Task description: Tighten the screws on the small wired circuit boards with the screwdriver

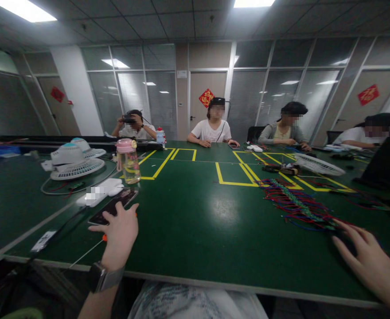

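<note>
Phone [113,207] at lower left is touched by the left hand [120,235], fingers released; braided cords [294,204] are met at lower right by the right hand [371,261], fingers spread and grasping nothing.

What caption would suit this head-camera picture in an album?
At a green table, the left hand touches a smartphone while the right hand lies beside braided coloured cords.
</note>
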`<state>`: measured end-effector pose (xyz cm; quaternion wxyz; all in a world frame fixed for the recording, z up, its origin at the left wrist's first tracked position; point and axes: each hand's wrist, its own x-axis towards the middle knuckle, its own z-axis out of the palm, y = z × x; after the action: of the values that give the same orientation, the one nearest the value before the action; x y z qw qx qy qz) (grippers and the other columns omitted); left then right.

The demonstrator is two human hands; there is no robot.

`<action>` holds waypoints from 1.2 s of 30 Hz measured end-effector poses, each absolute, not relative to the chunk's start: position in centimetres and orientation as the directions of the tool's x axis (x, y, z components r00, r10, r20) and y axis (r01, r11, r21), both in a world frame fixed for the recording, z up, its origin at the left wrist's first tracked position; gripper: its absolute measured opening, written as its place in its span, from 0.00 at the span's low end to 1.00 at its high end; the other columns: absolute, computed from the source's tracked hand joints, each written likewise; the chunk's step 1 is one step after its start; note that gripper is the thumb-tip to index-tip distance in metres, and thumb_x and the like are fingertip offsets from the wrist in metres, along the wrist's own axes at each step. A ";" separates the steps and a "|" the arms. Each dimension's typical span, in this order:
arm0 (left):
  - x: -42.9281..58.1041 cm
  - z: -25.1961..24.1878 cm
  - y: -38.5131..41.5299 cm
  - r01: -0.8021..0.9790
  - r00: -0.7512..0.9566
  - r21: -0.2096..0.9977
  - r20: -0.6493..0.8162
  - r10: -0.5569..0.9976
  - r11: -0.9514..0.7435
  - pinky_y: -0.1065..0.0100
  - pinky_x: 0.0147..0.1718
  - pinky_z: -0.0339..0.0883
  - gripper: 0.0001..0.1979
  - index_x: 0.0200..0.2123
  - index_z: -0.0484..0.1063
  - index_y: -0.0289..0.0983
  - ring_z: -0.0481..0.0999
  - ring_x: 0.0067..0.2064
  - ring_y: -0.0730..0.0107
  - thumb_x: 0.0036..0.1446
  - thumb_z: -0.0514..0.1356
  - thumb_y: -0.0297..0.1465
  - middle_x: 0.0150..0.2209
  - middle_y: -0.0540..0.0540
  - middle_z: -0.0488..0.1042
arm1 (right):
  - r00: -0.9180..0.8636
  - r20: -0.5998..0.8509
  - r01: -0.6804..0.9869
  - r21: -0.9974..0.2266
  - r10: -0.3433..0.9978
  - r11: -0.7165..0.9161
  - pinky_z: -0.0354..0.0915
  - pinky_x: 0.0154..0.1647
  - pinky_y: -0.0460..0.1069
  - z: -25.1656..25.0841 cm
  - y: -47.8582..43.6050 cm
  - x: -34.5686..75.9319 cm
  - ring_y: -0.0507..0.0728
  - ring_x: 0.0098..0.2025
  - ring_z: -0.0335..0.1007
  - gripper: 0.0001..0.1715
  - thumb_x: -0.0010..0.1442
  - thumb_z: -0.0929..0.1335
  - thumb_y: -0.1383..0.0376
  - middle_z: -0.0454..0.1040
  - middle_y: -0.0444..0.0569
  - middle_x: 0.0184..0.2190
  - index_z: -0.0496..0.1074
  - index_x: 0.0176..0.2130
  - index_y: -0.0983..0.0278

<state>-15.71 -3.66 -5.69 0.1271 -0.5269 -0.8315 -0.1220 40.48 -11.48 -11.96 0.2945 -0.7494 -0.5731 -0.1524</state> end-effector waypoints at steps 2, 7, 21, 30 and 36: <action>-15.7 -5.8 -3.7 0.909 -0.402 0.047 0.359 0.842 0.414 0.32 0.38 0.59 0.21 0.50 0.73 0.49 0.62 0.53 0.30 0.61 0.46 0.29 0.52 0.34 0.64 | 0.302 0.560 0.947 -0.267 0.772 -0.177 0.63 0.55 0.64 -11.9 -11.6 40.4 0.74 0.51 0.65 0.35 0.55 0.54 0.47 0.64 0.64 0.47 0.61 0.54 0.62; -15.3 -5.9 -4.0 0.915 -0.375 0.007 0.386 0.843 0.404 0.33 0.39 0.59 0.21 0.50 0.72 0.48 0.63 0.52 0.31 0.61 0.45 0.28 0.52 0.34 0.64 | 0.281 0.583 0.958 -0.223 0.762 -0.183 0.64 0.54 0.64 -11.5 -11.8 39.8 0.74 0.52 0.64 0.36 0.55 0.53 0.48 0.63 0.66 0.48 0.60 0.55 0.64; -13.9 -4.4 -4.3 0.979 0.157 -0.028 0.738 0.657 -0.202 0.73 0.25 0.61 0.14 0.44 0.73 0.37 0.75 0.28 0.73 0.63 0.50 0.34 0.36 0.46 0.77 | 0.108 0.707 0.992 -0.124 0.699 -0.028 0.65 0.51 0.57 -6.0 -8.0 36.5 0.66 0.48 0.69 0.29 0.61 0.56 0.53 0.68 0.62 0.49 0.67 0.50 0.69; -10.4 -4.6 -5.6 0.853 0.354 -0.162 0.878 0.321 -0.497 0.73 0.21 0.51 0.19 0.16 0.63 0.35 0.60 0.17 0.82 0.60 0.55 0.30 0.16 0.54 0.61 | 0.080 0.263 0.996 0.016 0.962 -0.087 0.63 0.50 0.48 -1.2 5.4 37.5 0.61 0.50 0.70 0.22 0.56 0.59 0.71 0.75 0.57 0.47 0.75 0.46 0.68; -10.5 -4.8 -5.3 0.858 0.335 -0.147 0.887 0.319 -0.493 0.73 0.20 0.51 0.19 0.17 0.62 0.35 0.60 0.17 0.82 0.60 0.55 0.29 0.16 0.54 0.60 | 0.138 0.142 0.984 0.095 0.980 -0.152 0.63 0.51 0.52 -2.5 10.6 39.2 0.64 0.50 0.70 0.22 0.50 0.64 0.72 0.75 0.60 0.45 0.77 0.44 0.68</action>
<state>-10.54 -5.35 -4.75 0.3176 -0.7527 -0.3908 -0.4241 39.21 10.55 -2.46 0.0104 -0.7541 -0.6511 -0.0852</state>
